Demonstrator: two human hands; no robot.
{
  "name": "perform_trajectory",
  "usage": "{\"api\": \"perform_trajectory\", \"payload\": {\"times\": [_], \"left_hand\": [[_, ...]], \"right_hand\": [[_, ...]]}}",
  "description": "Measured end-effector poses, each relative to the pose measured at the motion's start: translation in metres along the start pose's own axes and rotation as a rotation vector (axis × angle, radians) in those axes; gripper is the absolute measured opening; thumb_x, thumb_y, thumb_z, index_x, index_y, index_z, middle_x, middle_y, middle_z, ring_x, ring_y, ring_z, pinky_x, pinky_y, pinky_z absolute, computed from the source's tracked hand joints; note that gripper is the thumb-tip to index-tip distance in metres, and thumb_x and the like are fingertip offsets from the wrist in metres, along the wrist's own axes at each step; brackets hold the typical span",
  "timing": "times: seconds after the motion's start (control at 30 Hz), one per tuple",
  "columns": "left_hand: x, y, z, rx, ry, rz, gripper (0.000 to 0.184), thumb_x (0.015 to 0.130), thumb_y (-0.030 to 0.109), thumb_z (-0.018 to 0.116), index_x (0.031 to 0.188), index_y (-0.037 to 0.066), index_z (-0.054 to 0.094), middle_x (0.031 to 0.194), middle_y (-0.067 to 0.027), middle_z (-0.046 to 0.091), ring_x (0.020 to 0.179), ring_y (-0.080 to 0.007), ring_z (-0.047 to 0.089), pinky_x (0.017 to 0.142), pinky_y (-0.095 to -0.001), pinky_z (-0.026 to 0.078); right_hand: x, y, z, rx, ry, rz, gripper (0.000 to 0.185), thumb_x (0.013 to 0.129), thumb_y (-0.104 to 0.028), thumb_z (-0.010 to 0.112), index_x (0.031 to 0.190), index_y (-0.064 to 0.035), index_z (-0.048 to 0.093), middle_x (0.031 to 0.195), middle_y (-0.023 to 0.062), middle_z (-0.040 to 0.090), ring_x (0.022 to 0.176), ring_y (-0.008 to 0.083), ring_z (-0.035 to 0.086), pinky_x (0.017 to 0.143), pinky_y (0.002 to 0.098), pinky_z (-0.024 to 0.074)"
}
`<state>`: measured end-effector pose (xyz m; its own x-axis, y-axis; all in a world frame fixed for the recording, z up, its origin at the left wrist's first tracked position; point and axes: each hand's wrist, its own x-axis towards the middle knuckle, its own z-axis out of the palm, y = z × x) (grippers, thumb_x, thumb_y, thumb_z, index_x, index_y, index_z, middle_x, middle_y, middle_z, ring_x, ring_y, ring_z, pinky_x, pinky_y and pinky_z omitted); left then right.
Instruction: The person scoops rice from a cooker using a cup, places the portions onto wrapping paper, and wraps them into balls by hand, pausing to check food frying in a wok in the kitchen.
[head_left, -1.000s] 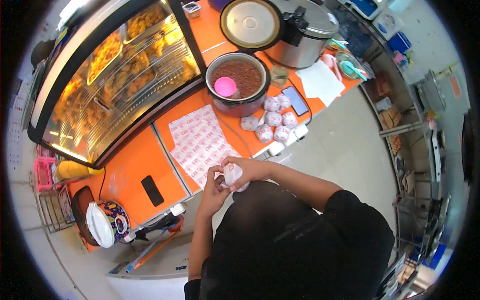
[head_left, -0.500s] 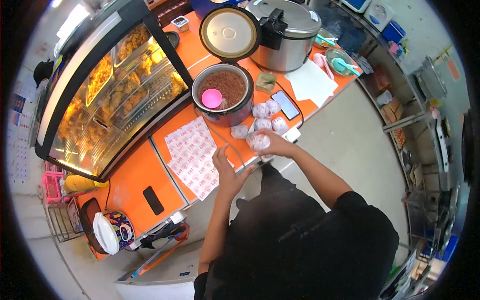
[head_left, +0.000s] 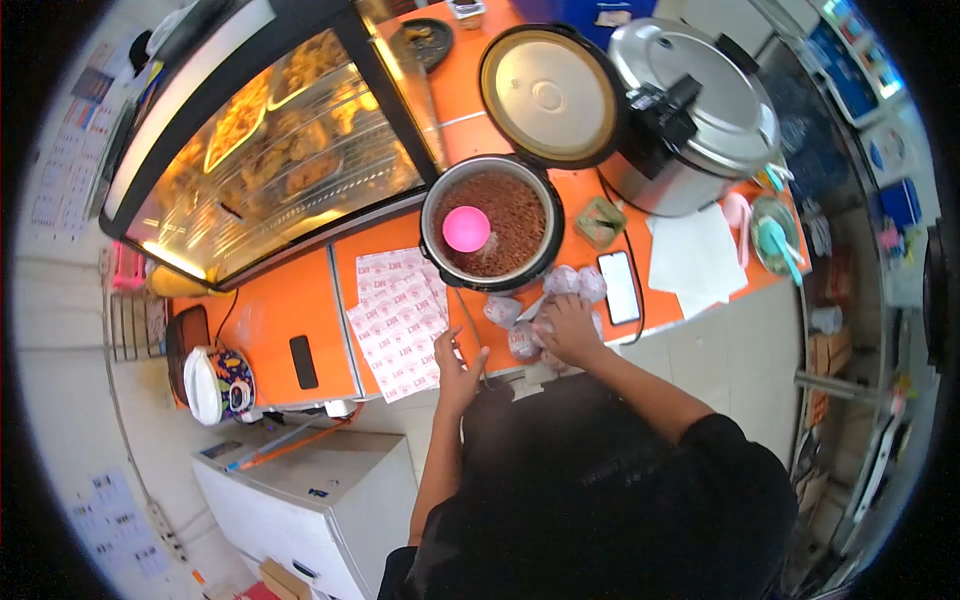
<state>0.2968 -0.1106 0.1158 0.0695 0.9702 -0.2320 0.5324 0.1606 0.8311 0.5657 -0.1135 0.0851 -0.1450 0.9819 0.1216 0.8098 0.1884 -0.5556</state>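
Observation:
My right hand [head_left: 570, 328] is over a cluster of paper-wrapped bundles near the counter's front edge. Its fingers curl down on a wrapped bundle [head_left: 522, 340], partly hiding it. Another wrapped bundle [head_left: 503, 311] sits to the left and one more bundle [head_left: 592, 284] lies beyond the fingers; their contents are hidden. My left hand [head_left: 458, 375] is empty, thumb and fingers apart, beside printed wrapping sheets [head_left: 400, 345]. Behind the sheets and bundles stands an open rice cooker [head_left: 432, 222] of reddish-brown rice [head_left: 515, 210], with a pink cup [head_left: 466, 229] on it.
A lit glass cabinet [head_left: 290, 150] of fried food stands at left. A bigger steel cooker [head_left: 700, 100] is at back right. Nearby lie a lit phone [head_left: 619, 287], white paper [head_left: 695, 255], a green-tinted block [head_left: 600, 222], a bowl with utensils [head_left: 775, 240] and a dark phone [head_left: 303, 362].
My right hand has brought the wrapped bundle over to the others. My left hand stays by the sheets with fingers apart. The camera view has shifted and turned.

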Motion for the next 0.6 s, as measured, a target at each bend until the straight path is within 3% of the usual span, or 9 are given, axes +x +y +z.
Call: {"api": "perform_trajectory", "payload": {"times": [0.03,0.13,0.2,0.27,0.37,0.47,0.57,0.6], "left_hand": [[0.000,-0.003,0.001,0.010,0.033,0.014,0.068,0.093,0.032,0.078,0.146,0.008,0.045,0.136,-0.0135,0.045,0.117,-0.0264,0.049,0.086,-0.0372,0.050],[0.006,-0.011,-0.001,-0.036,0.032,-0.014,0.060,0.096,0.030,0.074,0.144,0.007,0.046,0.135,-0.0118,0.046,0.116,-0.0254,0.050,0.087,-0.0365,0.051],[0.016,-0.010,0.001,-0.102,0.048,-0.004,0.053,0.099,0.029,0.071,0.142,0.007,0.047,0.135,-0.0108,0.049,0.116,-0.0238,0.052,0.087,-0.0352,0.051],[0.025,-0.014,0.006,-0.149,0.064,0.003,0.052,0.100,0.029,0.070,0.142,0.007,0.047,0.135,-0.0109,0.050,0.117,-0.0233,0.052,0.086,-0.0349,0.051],[0.035,-0.002,0.010,-0.229,0.069,0.013,0.052,0.100,0.027,0.070,0.142,0.007,0.047,0.136,-0.0113,0.050,0.118,-0.0233,0.053,0.086,-0.0354,0.051],[0.038,0.007,0.009,-0.227,0.092,0.043,0.052,0.100,0.025,0.070,0.143,0.006,0.047,0.136,-0.0111,0.050,0.116,-0.0229,0.055,0.087,-0.0360,0.052],[0.040,0.006,0.005,-0.236,0.070,0.045,0.054,0.100,0.020,0.069,0.144,0.004,0.042,0.137,-0.0111,0.050,0.119,-0.0213,0.054,0.086,-0.0320,0.051],[0.042,0.004,0.004,-0.222,0.072,0.055,0.054,0.100,0.020,0.069,0.144,0.004,0.042,0.137,-0.0113,0.051,0.118,-0.0214,0.055,0.086,-0.0321,0.051]], "right_hand": [[0.014,-0.001,-0.017,0.112,0.024,-0.082,0.025,0.095,-0.027,0.063,0.104,-0.0035,0.066,0.105,0.0141,0.062,0.104,0.0376,0.055,0.090,0.0560,0.0402],[0.089,-0.022,-0.064,0.352,0.215,-0.192,0.023,0.096,-0.026,0.063,0.097,-0.0030,0.064,0.098,0.0140,0.061,0.094,0.0358,0.060,0.079,0.0516,0.0476],[0.163,-0.041,-0.082,0.189,0.312,-0.279,0.019,0.096,-0.021,0.063,0.095,-0.0024,0.066,0.099,0.0159,0.063,0.086,0.0357,0.062,0.073,0.0462,0.0529],[0.226,-0.031,-0.056,-0.139,0.184,-0.265,0.019,0.095,-0.021,0.065,0.095,-0.0026,0.068,0.100,0.0168,0.063,0.085,0.0357,0.064,0.078,0.0446,0.0558],[0.277,-0.018,-0.008,-0.441,-0.224,-0.142,0.014,0.091,-0.018,0.068,0.094,-0.0048,0.068,0.100,0.0174,0.064,0.089,0.0363,0.064,0.078,0.0448,0.0563],[0.285,0.005,0.032,-0.342,-0.277,-0.300,0.015,0.084,-0.017,0.073,0.084,-0.0038,0.066,0.098,0.0162,0.064,0.085,0.0339,0.065,0.073,0.0452,0.0546],[0.280,-0.007,-0.011,0.058,-0.595,-0.583,0.020,0.077,-0.015,0.076,0.075,-0.0011,0.061,0.089,0.0150,0.064,0.079,0.0322,0.067,0.068,0.0426,0.0520],[0.278,-0.003,-0.008,0.125,-0.653,-0.528,0.021,0.076,-0.015,0.076,0.075,-0.0005,0.061,0.084,0.0142,0.063,0.076,0.0302,0.066,0.067,0.0415,0.0510]]}}
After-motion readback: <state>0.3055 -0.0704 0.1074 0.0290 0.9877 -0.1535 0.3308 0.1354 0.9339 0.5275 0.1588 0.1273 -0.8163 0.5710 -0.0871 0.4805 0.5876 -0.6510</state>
